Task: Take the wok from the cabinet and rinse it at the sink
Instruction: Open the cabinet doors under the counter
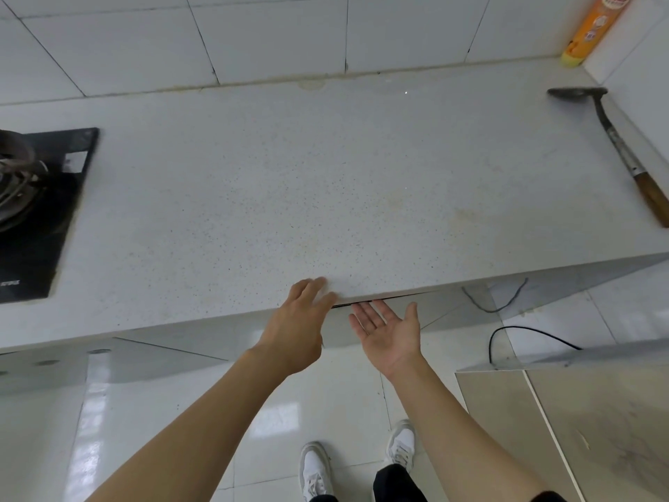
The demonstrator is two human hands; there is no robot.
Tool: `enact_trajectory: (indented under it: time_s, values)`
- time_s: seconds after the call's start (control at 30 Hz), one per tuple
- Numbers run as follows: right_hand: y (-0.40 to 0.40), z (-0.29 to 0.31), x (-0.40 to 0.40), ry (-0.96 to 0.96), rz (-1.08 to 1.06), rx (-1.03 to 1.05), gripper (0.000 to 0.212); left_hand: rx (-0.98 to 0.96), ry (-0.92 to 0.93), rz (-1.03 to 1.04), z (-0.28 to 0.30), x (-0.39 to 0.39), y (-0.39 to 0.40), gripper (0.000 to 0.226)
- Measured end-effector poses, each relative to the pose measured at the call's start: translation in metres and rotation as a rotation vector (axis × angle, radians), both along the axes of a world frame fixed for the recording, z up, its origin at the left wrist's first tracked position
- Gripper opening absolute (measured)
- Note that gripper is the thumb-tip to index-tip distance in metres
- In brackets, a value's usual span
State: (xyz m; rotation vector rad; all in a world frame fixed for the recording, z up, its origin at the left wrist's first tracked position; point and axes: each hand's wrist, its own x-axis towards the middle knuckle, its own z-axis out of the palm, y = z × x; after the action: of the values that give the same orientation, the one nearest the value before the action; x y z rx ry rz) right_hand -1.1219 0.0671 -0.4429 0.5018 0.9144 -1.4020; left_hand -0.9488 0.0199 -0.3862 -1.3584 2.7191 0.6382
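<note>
No wok and no sink show in the head view. My left hand [297, 326] is held out with its back up and fingers spread, its fingertips overlapping the front edge of the white speckled countertop [289, 182]. My right hand [389, 333] is beside it, palm up and fingers apart, its fingertips at the dark gap under the countertop's edge, where the top of a grey cabinet door [430, 306] shows. Both hands hold nothing. The cabinet's inside is hidden.
A black gas stove [40, 211] sits in the counter at the left. A metal spatula with a wooden handle [622, 150] lies at the right, an orange bottle [590, 30] in the back corner. A black cable [525, 335] and leaning tile slabs [579, 422] are on the floor at right.
</note>
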Motion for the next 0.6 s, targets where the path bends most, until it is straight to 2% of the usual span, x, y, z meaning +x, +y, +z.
enact_trajectory:
  time_s: [0.23,0.43,0.6]
  values:
    - [0.001,0.001,0.002,-0.041,-0.038,-0.013,0.078,-0.042,-0.077,0.044,0.003,0.000,0.007,0.074]
    - [0.015,-0.002,0.006,0.007,-0.041,-0.017,0.075,-0.053,-0.159,0.067,0.006,-0.005,0.015,0.063]
    - [0.040,-0.003,0.001,0.064,0.017,-0.011,0.066,-0.051,-0.180,0.065,0.008,-0.007,0.022,0.072]
